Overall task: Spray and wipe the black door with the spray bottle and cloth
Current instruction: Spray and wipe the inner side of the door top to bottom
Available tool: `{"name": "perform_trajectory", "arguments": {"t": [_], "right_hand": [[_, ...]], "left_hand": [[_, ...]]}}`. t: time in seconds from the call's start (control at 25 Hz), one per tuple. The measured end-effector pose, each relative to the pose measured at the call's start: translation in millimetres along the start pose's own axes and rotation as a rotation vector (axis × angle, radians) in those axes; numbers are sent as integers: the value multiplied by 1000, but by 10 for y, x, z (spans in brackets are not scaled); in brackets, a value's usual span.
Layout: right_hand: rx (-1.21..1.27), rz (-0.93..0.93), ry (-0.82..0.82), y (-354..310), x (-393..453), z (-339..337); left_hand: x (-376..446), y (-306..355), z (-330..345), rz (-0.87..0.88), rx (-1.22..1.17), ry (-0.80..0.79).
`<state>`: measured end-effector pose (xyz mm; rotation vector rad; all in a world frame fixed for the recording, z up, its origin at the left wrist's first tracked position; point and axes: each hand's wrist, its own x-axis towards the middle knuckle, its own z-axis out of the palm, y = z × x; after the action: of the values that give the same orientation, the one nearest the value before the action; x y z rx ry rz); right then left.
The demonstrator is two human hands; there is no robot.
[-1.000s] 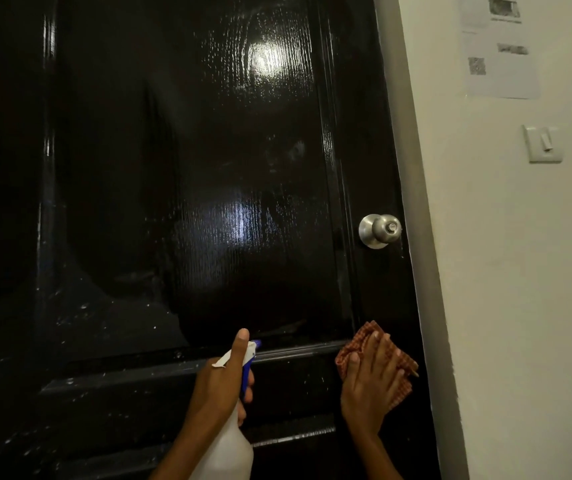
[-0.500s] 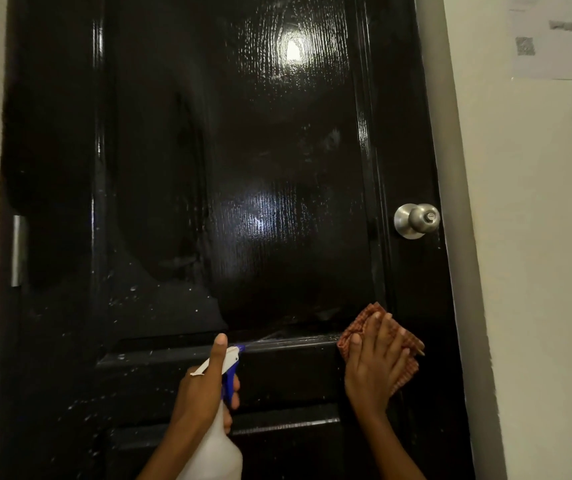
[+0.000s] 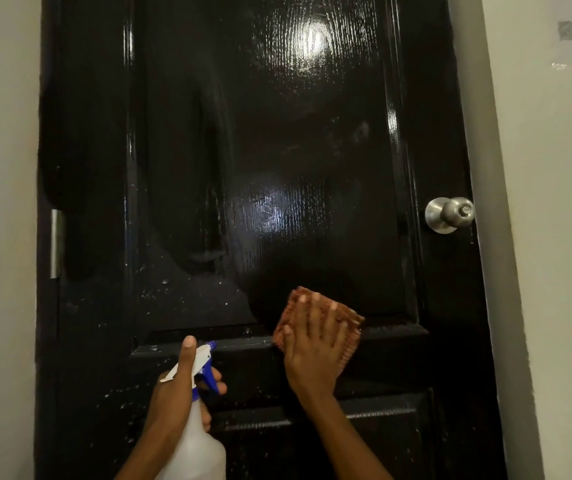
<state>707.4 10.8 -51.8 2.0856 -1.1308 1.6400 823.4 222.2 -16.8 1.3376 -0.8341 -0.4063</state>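
Right hand [image 3: 315, 355], fingers flat, has slid the cloth [image 3: 346, 320] toward nine o'clock across the door [image 3: 312, 150]; wiping advances. Left hand [image 3: 173, 393] grips the bottle [image 3: 194, 448].

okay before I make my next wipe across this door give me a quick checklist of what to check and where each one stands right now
1. Cloth flat against the black door under the right hand: ok, fingers spread over it.
2. Spray bottle gripped by the left hand: ok.
3. Nozzle pointing at the door, not the wall: ok.
4. Droplets left to wipe: not ok, specks remain on the lower left of the panel, left of the cloth.
5. Doorknob out of the wiping path: ok, it sits up and right of the cloth.
6. Liquid left in the bottle: cannot tell.
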Motion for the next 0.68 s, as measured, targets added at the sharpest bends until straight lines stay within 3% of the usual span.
{"name": "perform_trajectory", "arguments": {"t": [0.16,0.24,0.32,0.56,0.68], "right_hand": [[-120,-442,-49,-509,139,128],[-186,-666,-109,-465,278,33],[-227,-740,-108,-192,405,-112],[-280,-409,-32,1319,544,-551],[-204,-184,-43,1731,531,-729]], "left_hand": [[37,29,-158,10,-8,1],[28,62,-134,16,-20,2],[3,80,-54,23,-31,-13],[-54,65,172,45,-28,-95],[-54,82,193,46,-15,-105]]}}
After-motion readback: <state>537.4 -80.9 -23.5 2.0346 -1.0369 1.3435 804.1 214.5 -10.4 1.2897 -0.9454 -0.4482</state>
